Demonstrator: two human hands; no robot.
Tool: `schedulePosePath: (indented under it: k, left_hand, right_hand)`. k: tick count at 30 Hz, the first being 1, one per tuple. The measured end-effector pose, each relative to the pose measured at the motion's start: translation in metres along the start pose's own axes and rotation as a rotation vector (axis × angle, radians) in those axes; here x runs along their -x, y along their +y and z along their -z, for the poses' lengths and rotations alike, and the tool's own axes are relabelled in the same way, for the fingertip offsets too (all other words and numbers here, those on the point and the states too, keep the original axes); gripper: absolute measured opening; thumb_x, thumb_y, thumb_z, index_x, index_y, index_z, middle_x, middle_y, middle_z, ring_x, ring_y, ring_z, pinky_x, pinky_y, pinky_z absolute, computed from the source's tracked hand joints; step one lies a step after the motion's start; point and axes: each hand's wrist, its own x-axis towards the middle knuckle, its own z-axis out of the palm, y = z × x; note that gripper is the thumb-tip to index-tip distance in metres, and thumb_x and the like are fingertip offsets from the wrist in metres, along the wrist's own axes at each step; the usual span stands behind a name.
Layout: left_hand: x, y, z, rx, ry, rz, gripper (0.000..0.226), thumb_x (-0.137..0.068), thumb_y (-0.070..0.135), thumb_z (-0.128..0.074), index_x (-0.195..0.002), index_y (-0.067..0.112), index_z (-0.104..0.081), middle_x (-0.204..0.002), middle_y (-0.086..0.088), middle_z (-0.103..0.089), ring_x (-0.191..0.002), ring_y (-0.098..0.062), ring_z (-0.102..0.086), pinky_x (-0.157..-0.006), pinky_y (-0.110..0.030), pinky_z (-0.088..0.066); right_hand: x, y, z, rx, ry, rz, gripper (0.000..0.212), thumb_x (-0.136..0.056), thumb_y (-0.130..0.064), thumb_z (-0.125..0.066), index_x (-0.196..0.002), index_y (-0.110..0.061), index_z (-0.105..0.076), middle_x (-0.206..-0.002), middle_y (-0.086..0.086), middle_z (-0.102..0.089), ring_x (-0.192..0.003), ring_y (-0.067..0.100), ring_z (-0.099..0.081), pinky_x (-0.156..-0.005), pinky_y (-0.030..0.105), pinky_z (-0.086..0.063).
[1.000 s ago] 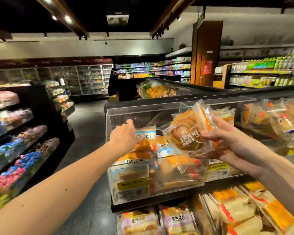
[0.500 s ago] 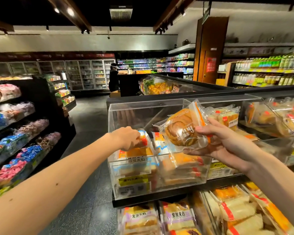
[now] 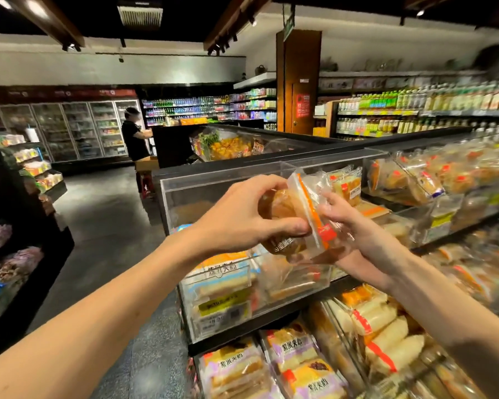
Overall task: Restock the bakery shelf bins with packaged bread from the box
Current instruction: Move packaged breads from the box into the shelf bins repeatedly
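My left hand (image 3: 242, 217) and right hand (image 3: 357, 237) held one packet of round brown bread (image 3: 285, 244) in front of a clear shelf bin (image 3: 202, 197). My left fingers curled over the bun; my right pinched the orange-striped wrapper edge. Sandwich packets (image 3: 222, 279) lay inside the bin.

Your left hand (image 3: 242, 214) covers much of the bagged bun (image 3: 278, 205) in front of the clear bin (image 3: 190, 197). Your right hand (image 3: 363, 240) sits partly behind the bag (its palm is hidden). Right of the bin, the bread packs (image 3: 458, 174) are all blurry. Below the bin, the purple-label packs (image 3: 234, 370) run off the bottom edge.
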Motion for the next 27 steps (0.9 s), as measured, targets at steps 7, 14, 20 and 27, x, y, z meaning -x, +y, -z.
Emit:
schedulePosePath:
  k: [7, 14, 20, 27]
  left_hand:
    - [0.009, 0.020, -0.045, 0.255, -0.012, 0.000, 0.049, -0.066, 0.048, -0.088, -0.093, 0.024, -0.056, -0.096, 0.006, -0.070, -0.092, -0.013, -0.068, -0.089, -0.043, -0.054]
    - [0.017, 0.085, -0.111, 0.481, 0.123, 0.212, 0.062, -0.059, 0.052, -0.081, -0.103, 0.013, -0.058, -0.086, 0.009, -0.073, -0.081, -0.004, -0.068, -0.073, -0.021, -0.055]
    - [0.023, 0.135, -0.219, 0.771, 0.207, 0.489, 0.092, -0.053, 0.057, -0.090, -0.124, 0.013, -0.051, -0.107, -0.005, -0.070, -0.092, -0.005, -0.070, -0.079, -0.026, -0.058]
    - [0.033, 0.214, -0.327, 1.057, 0.082, 0.704, 0.097, -0.048, 0.050, -0.091, -0.130, 0.011, -0.056, -0.118, -0.009, -0.070, -0.100, -0.018, -0.071, -0.076, -0.036, -0.060]
  right_hand:
    - [0.056, 0.011, 0.026, -0.045, 0.235, -0.008, 0.055, -0.084, -0.036, -0.068, -0.130, -0.015, -0.048, -0.121, 0.019, -0.066, -0.094, 0.030, -0.070, -0.088, 0.056, -0.054]
    - [0.161, -0.002, 0.101, -0.107, 0.378, 0.046, 0.057, -0.087, -0.034, -0.060, -0.138, -0.015, -0.044, -0.129, 0.013, -0.066, -0.103, 0.036, -0.071, -0.080, 0.053, -0.060]
    - [0.276, -0.001, 0.180, -0.110, 0.440, -0.024, 0.063, -0.091, -0.040, -0.055, -0.146, -0.013, -0.040, -0.126, 0.018, -0.067, -0.114, 0.042, -0.064, -0.073, 0.038, -0.060]
    - [0.394, 0.003, 0.239, -0.045, 0.527, -0.123, 0.053, -0.088, -0.028, -0.063, -0.138, -0.013, -0.055, -0.128, 0.011, -0.068, -0.114, 0.034, -0.066, -0.078, 0.038, -0.061]
